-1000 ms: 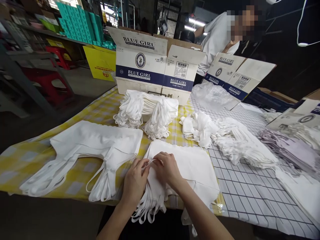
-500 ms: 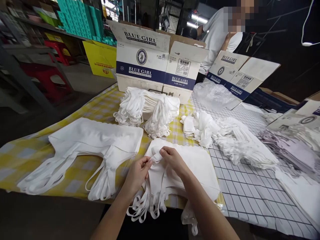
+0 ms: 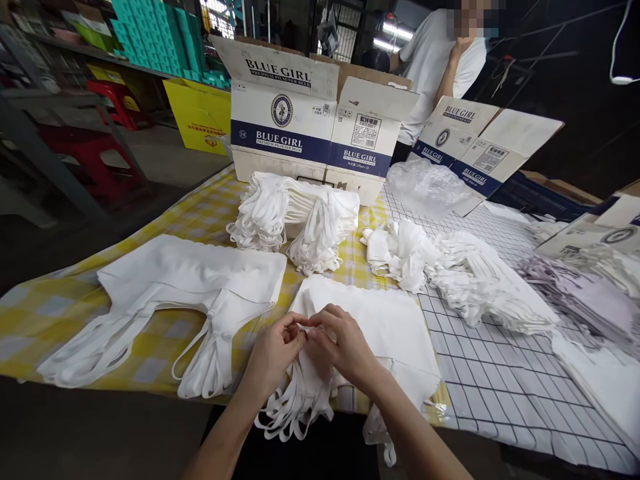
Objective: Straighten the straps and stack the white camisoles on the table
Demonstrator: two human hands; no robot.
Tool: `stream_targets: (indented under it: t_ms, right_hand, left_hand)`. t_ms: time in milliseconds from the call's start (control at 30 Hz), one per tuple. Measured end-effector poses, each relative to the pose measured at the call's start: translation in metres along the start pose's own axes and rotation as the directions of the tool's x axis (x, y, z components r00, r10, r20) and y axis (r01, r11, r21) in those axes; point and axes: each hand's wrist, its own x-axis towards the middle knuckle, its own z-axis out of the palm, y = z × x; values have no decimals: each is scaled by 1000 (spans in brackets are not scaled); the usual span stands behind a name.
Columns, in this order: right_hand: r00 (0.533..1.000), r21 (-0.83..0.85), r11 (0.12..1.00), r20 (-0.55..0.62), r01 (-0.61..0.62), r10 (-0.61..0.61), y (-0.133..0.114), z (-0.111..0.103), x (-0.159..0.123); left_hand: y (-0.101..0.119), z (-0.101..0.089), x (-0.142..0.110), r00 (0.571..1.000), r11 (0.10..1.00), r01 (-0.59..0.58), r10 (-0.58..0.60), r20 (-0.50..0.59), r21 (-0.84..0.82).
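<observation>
In front of me a stack of white strap tops (image 3: 380, 320) lies flat, the straps hanging over the table's near edge. Over its left part my left hand (image 3: 276, 347) is closed, thumb and fingers pinching a white strap that barely shows. My right hand (image 3: 345, 343) meets it there, its fingertips pressed together on the same bit of white fabric. The fingers hide most of what they grip. To the left, another pile of white tops (image 3: 195, 273) is spread out with its straps toward me. Behind it stands a folded bundle of white tops (image 3: 300, 210).
White beer cartons (image 3: 305, 127) stand at the back, with a clear plastic bag (image 3: 430, 187) beside the right-hand one. Crumpled white garments (image 3: 470, 273) and lilac garments (image 3: 580, 293) lie to the right. Across the table is a person in a white shirt (image 3: 433, 57).
My right hand has come down and left, so its fingertips now meet those of my left hand. The piles stay put. The person at the back has shifted slightly.
</observation>
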Motion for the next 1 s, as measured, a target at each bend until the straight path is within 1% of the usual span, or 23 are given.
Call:
stream_targets:
  t_ms: [33,100,167,233,267,333,400,500,567,667,800,933,1000]
  right_hand:
    - [1000,-10,1000,-14,11,-11,-2,-3,-7]
    - [996,-20,1000,-92,-9,7,0,-13,-22]
    - [979,-41,997,-199,-63,54,9,-26,-38]
    - [949,-74,987,-295,-142,115,25,-40,-56]
    - [932,-92,978,-331,-188,148,34,-47,-66]
    - [897,-122,951,-385,-284,218,52,-59,-87]
    - [862,-127,920,-416,-371,290,70,-68,-108]
    - [819,-112,882,-440,-457,369,88,-75,-133]
    - [811,-120,871,-444,-476,382,94,-77,-144]
    - [811,-137,866,-444,-481,380,100,-80,-149]
    - [801,-140,862,-466,-487,376,106,-88,-143]
    - [794,-149,868,-500,-473,347,108,-96,-130]
    - [793,-157,880,-524,-449,311,105,-97,-125]
  left_hand:
    - [-1,-1,-1,1000,998,-11,12,-19,57]
    - [-5,-2,-3,994,987,-8,26,-109,161]
    - [-11,-4,-5,974,965,22,38,-223,261]
    - [-16,-5,-5,956,929,55,57,-288,366]
    - [-18,-5,-6,955,908,68,60,-289,414]
    - [-20,-5,-6,966,865,85,49,-252,495]
    - [-20,-3,-6,972,831,95,42,-232,548]
    - [-16,0,-6,967,819,110,44,-252,564]
    - [-12,2,-6,963,822,122,36,-265,556]
    - [-6,1,-4,963,811,157,0,-269,563]
    - [-5,1,4,974,795,162,-33,-224,585]
    - [-12,4,18,979,743,110,32,-200,660]
    - [-13,7,22,975,718,64,104,-197,693]
